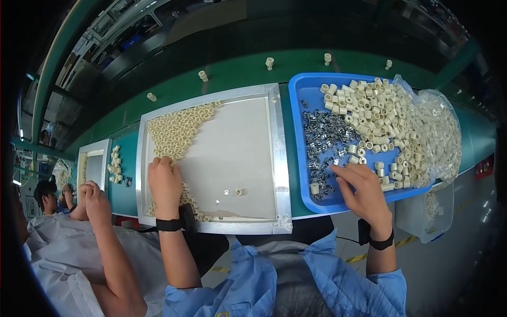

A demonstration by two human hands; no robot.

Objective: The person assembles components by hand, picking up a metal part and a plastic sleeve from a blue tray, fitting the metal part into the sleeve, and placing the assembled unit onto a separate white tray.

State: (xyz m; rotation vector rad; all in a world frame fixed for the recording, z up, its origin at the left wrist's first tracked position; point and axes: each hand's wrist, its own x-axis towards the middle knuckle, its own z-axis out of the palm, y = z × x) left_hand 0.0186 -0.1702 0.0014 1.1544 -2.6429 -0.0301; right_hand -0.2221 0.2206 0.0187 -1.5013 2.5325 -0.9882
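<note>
My left hand (165,185) is over the silver-edged frame tray (227,148), with bent fingers closed at the edge of the cream ring-shaped parts (174,129) packed there. Whatever its fingertips hold is hidden. Over the blue tray (301,87) reaches my right hand (364,193), its index finger and thumb slightly apart just above a heap of small shiny metal clips (325,132). Nothing shows between them. Loose cream cylindrical sleeves (364,103) fill the far and right parts of the blue tray. One sleeve (239,192) lies on its side on the frame tray, near two small metal bits.
A clear plastic bag (438,127) of sleeves rests on the blue tray's right side. Several cream parts (270,63) stand along the green bench behind. At left, a co-worker's hands (95,201) are beside a smaller frame (97,153). A translucent bin (428,216) sits lower right.
</note>
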